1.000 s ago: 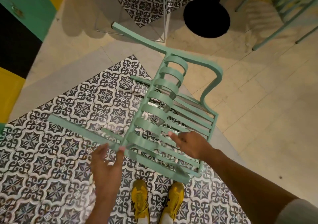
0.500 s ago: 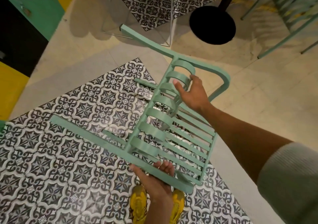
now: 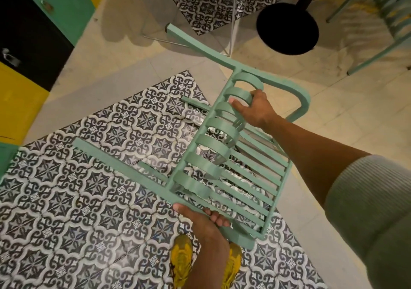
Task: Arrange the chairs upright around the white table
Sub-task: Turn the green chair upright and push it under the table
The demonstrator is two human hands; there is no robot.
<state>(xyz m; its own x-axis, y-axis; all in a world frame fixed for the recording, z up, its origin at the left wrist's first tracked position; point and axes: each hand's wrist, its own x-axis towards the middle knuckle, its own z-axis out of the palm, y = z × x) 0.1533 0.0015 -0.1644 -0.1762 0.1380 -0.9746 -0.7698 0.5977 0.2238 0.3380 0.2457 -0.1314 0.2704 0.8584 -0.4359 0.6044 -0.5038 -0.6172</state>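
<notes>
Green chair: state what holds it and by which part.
Both hands hold the green chair: the left hand grips the near frame bar, the right hand a curved slat near the far end.

The chair (image 3: 224, 155) is mint green all over, slats and legs. The floor (image 3: 73, 199) under it has tiles with a dark blue-grey and white flower pattern; further away the tiles are plain cream. The shoes (image 3: 181, 259) are yellow. The sleeve (image 3: 369, 204) is light grey, ribbed. The round base (image 3: 287, 28) is black. The wall (image 3: 33, 22) has green, black and yellow panels, maybe cabinet doors.
</notes>
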